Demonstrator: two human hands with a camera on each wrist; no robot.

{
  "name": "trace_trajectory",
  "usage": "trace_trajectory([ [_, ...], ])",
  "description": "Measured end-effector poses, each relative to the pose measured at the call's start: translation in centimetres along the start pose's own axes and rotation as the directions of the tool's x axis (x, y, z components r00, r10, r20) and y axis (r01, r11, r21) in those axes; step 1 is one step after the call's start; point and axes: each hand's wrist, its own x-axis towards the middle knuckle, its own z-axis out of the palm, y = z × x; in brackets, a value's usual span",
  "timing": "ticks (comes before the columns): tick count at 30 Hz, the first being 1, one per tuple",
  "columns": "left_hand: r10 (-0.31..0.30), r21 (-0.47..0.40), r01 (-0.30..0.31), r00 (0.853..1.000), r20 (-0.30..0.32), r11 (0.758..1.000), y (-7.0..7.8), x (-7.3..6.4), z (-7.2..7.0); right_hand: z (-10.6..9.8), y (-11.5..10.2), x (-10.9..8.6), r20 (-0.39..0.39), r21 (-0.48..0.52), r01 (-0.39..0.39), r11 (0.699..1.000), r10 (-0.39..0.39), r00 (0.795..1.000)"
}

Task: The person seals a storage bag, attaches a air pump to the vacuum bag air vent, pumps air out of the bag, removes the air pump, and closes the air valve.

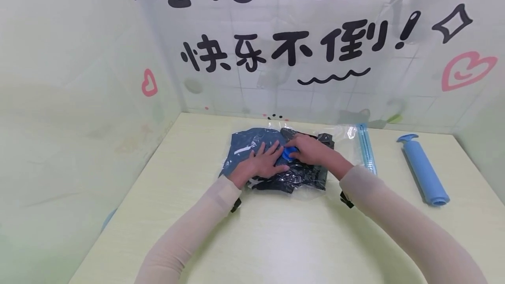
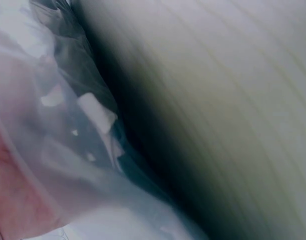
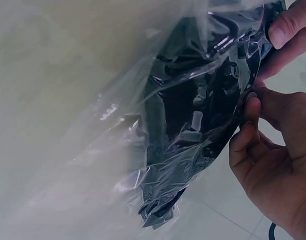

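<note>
A clear plastic vacuum storage bag [image 1: 347,143] lies near the back of the table, holding folded blue cloth [image 1: 250,137] on its left and black cloth [image 1: 305,178] on its right. My left hand [image 1: 265,164] rests on top of the bag with its fingers spread. Beside those fingertips, my right hand [image 1: 313,149] grips the round blue valve cap [image 1: 289,153] between curled fingers and thumb. The right wrist view shows the bulging bag [image 3: 192,115] from the side, with the cap hidden. Blurred plastic [image 2: 68,150] covers much of the left wrist view.
A blue hand pump [image 1: 426,172] lies on the table at the right. The bag's blue zip strip [image 1: 367,148] faces it. Behind the table [image 1: 276,240] stands a wall sheet [image 1: 276,95] with black lettering, and another pale wall [image 1: 79,100] rises on the left.
</note>
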Motion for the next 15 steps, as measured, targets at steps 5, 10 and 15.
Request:
trace_trajectory([
  [5, -0.004, 0.01, 0.004, 1.0, -0.006, 1.0, 0.1, -0.1, -0.1, 0.1, -0.4, 0.1, -0.011, -0.038, -0.068, 0.997, 0.068, 0.998],
  [10, -0.009, -0.003, 0.009, 1.0, -0.007, 1.0, 0.0, 0.0, 0.1, 0.4, -0.9, 0.2, -0.018, -0.095, -0.123, 0.988, 0.122, 0.992],
  [15, -0.006, -0.008, 0.006, 1.0, -0.01, 1.0, 0.0, 0.1, 0.2, 0.8, -1.1, 0.2, -0.058, -0.171, -0.167, 0.971, 0.16, 0.985],
])
